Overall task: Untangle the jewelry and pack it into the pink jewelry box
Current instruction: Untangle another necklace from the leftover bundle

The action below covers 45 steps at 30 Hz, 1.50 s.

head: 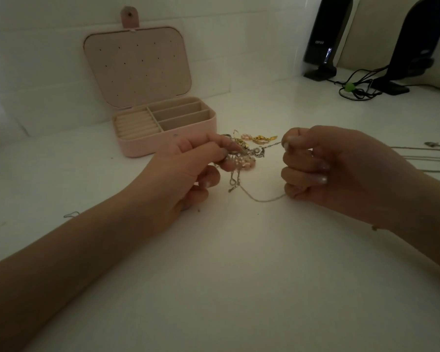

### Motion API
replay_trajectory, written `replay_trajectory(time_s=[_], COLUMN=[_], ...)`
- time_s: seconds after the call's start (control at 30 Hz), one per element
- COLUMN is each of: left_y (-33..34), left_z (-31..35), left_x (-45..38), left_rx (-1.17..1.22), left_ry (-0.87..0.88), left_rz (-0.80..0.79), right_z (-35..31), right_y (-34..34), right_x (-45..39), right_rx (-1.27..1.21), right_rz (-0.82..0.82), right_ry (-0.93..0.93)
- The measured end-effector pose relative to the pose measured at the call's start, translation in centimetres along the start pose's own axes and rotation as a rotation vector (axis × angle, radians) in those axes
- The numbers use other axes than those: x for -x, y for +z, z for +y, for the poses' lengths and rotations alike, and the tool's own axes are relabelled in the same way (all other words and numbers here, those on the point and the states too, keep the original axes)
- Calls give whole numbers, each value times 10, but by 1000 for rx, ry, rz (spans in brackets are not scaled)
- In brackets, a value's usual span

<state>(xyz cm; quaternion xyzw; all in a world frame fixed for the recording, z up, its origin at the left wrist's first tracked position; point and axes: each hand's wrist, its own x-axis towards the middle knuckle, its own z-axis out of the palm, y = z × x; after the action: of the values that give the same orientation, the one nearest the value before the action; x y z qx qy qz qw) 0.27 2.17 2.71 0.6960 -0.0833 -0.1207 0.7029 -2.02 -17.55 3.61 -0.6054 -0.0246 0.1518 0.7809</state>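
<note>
A tangled clump of jewelry (247, 154), silver chains with pearly and pink bits, hangs just above the white table between my hands. My left hand (188, 168) pinches the clump from the left. My right hand (323, 166) pinches a thin silver chain (262, 198) that runs out of the clump and loops below it. The pink jewelry box (173, 138) stands open behind my left hand, lid up, its compartments holding nothing I can see. Gold and pink pieces (261, 139) lie on the table behind the clump.
Two black speakers (325, 39) with cables (356, 87) stand at the back right. More thin chains (427, 153) lie on the table at the right edge. A small chain bit (71, 214) lies left of my left forearm. A white wall rises behind the box.
</note>
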Motion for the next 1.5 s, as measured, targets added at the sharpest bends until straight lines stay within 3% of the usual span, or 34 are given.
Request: replay_trajectory(time_s=[0.37, 0.67, 1.07, 1.5], left_y=[-1, -1, 0, 0], left_z=[0, 1, 3, -2], left_x=[3, 5, 10, 8], left_rx=[-129, -143, -136, -84], left_ry=[57, 83, 90, 50], left_rz=[-59, -90, -216, -172], right_z=[2, -3, 1, 2], right_y=[4, 8, 6, 7], right_x=[1, 4, 3, 0], right_rx=[665, 728, 537, 558], right_rz=[78, 9, -26, 39], right_ry=[-258, -256, -212, -226])
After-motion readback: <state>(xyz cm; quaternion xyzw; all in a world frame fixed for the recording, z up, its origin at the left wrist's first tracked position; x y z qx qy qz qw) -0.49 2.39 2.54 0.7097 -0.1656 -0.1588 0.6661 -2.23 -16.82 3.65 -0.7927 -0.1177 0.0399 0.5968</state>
